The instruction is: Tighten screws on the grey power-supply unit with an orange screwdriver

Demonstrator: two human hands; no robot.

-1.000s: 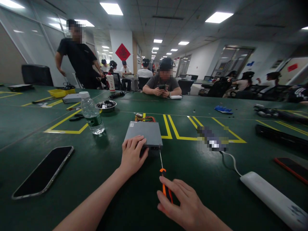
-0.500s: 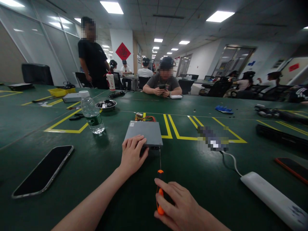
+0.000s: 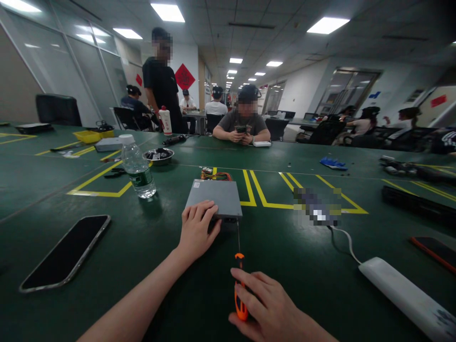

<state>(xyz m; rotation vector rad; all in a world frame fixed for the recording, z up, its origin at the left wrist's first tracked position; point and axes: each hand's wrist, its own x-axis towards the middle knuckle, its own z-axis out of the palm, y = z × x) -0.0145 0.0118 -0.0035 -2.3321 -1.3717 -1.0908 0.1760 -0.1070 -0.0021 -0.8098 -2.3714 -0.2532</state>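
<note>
A grey metal computer power supply (image 3: 216, 192) lies flat on the green table, its bundle of coloured cables at the far side. My left hand (image 3: 200, 225) grips its near left corner, fingers on the top and thumb along the near face. In my right hand (image 3: 261, 301) is a screwdriver with an orange and black handle (image 3: 241, 304), held between the thumb and fingers. Its thin shaft points away from me, and the tip reaches the near right corner of the power supply. What the tip touches is too small to make out.
A water bottle (image 3: 139, 173) and a metal bowl of small parts (image 3: 158, 156) stand left of the power supply. A phone (image 3: 67, 251) lies at the near left. At the right are a white power strip (image 3: 406, 294) and its cable. One person (image 3: 242, 126) sits opposite.
The screwdriver handle has turned slightly in my right hand, its tip still at the power supply. My left hand stays put. A standing person in the background has shifted right.
</note>
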